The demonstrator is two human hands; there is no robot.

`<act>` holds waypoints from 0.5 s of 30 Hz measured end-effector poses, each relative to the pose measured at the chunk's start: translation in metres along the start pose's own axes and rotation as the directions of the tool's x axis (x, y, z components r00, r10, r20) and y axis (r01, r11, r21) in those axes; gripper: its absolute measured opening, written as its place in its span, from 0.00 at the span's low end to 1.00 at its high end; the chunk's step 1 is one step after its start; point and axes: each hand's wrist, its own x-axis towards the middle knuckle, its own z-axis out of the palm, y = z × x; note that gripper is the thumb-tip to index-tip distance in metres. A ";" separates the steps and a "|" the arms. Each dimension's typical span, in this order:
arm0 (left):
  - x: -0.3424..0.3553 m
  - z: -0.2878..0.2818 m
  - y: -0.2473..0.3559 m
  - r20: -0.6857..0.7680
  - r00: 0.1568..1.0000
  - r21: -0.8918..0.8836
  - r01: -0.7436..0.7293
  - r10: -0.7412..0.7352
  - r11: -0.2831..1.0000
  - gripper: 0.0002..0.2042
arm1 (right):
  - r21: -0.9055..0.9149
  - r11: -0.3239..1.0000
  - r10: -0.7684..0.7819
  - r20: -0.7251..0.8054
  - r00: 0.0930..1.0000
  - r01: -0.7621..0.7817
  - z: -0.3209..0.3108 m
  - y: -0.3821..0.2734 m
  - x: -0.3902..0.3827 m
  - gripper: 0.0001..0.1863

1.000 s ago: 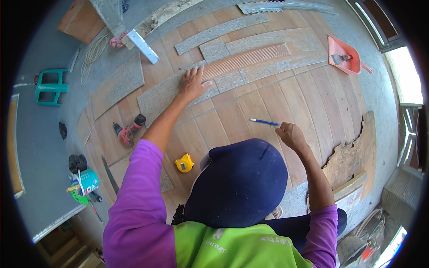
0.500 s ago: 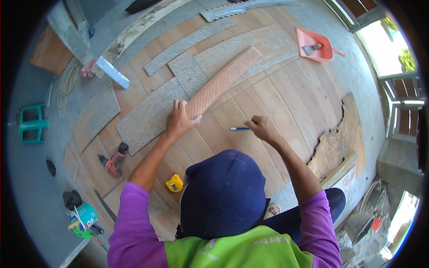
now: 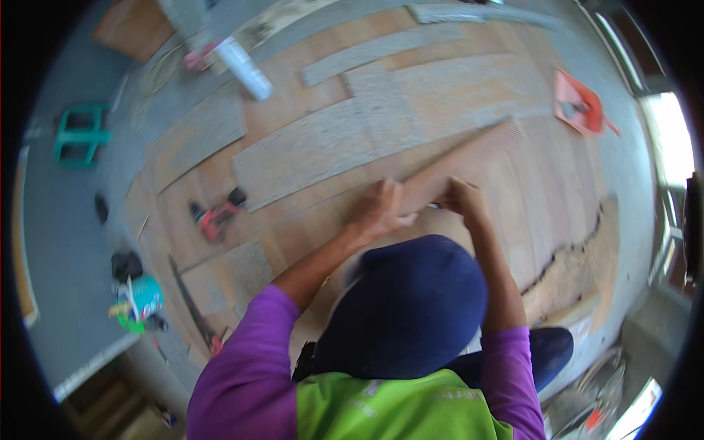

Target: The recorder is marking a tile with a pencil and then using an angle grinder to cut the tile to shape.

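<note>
My left hand [image 3: 378,209] is closed around the near end of a tan, ribbed floor plank [image 3: 458,161], which slants away to the upper right. Close by the plank's near right edge, my right hand [image 3: 466,199] has its fingers pinched together. A short bluish-white bit of what looks like a pencil [image 3: 435,206] shows at those fingertips; the rest is hidden by the hand. Motion blurs both hands and the plank. Beneath them lie wood-look floor planks [image 3: 323,231], with grey speckled boards [image 3: 308,150] on top farther off.
A red-and-black cordless drill [image 3: 217,215] lies to the left, near a hand saw [image 3: 189,301]. At far right sits a pink dustpan [image 3: 578,103] with a scraper in it. A broken-edged board [image 3: 568,275] lies at right. A green stool [image 3: 82,135] stands far left.
My left hand has brought the plank right and nearer. My right hand has moved up beside it, and the blue pencil no longer lies on the floor. The view has shifted.
</note>
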 end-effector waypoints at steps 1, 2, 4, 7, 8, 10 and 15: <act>-0.002 0.004 0.001 0.028 0.999 0.016 0.022 -0.022 1.000 0.35 | -0.086 0.996 0.006 -0.020 1.000 -0.008 -0.001 0.001 0.005 0.15; 0.007 0.017 0.008 -0.059 0.996 0.034 -0.064 0.066 0.997 0.34 | -0.106 0.994 -0.031 -0.013 0.999 0.029 -0.027 0.013 0.024 0.14; 0.007 0.025 0.003 -0.011 0.990 -0.033 -0.141 0.141 0.989 0.33 | 0.012 1.000 -0.016 0.039 0.999 0.015 -0.033 0.019 0.032 0.12; -0.007 0.025 0.011 -0.058 0.993 0.194 -0.090 0.103 0.977 0.33 | -0.195 0.980 0.049 0.076 0.996 -0.033 -0.034 0.012 0.023 0.17; -0.009 0.024 0.012 -0.068 0.994 0.153 -0.071 0.083 0.986 0.33 | -0.212 0.977 0.048 0.110 0.993 -0.023 -0.030 0.006 0.022 0.17; -0.023 0.016 0.000 -0.080 0.996 0.124 -0.032 0.042 0.992 0.33 | -0.285 0.958 0.064 0.059 0.996 -0.045 -0.026 0.006 0.025 0.19; -0.053 -0.021 -0.056 -0.345 0.889 -0.048 0.304 -0.301 0.952 0.34 | -0.209 0.977 0.061 0.047 0.997 -0.050 -0.043 -0.004 0.015 0.20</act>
